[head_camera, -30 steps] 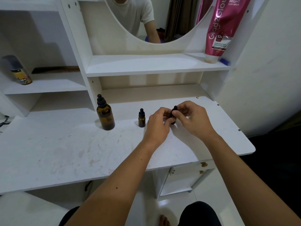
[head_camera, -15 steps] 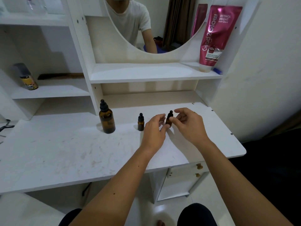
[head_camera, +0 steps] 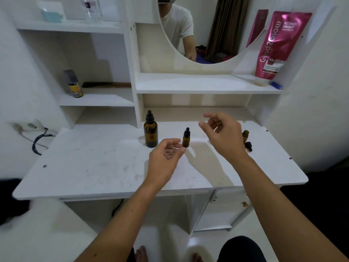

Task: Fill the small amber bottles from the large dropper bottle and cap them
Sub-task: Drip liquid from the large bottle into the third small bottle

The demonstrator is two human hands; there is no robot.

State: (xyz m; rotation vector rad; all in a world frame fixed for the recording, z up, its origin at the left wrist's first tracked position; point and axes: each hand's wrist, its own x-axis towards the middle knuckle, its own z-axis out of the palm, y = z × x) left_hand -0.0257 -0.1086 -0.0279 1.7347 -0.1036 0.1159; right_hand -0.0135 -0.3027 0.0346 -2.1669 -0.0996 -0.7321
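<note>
While both hands hover above the white laminate surface (head_camera: 98, 167), neither holds anything: the left hand (head_camera: 166, 157) floats palm-up with fingers loosely curled and its grip released, and the right hand (head_camera: 224, 135) is raised a little higher, fingers relaxed and spread, its grip released too.

Three amber glass bottles stand on the surface. One is the large amber dropper bottle with a black dropper cap (head_camera: 150, 130), upright near the shelf divider. To its right stands a small amber bottle with a black dropper cap (head_camera: 186, 138), upright and just beyond the left hand's fingertips; whether they touch it cannot be told. A second small amber bottle without a cap (head_camera: 245, 134) stands further right, partly hidden behind the right wrist, and one loose black dropper cap (head_camera: 249, 146) lies on the surface just in front of it.

On the shelves there are one pink standing pouch (head_camera: 279, 44) at the right and one yellow-labelled spray can with a grey cap (head_camera: 74, 85) at the left. One rounded mirror (head_camera: 198, 31) sits above the middle shelf.
</note>
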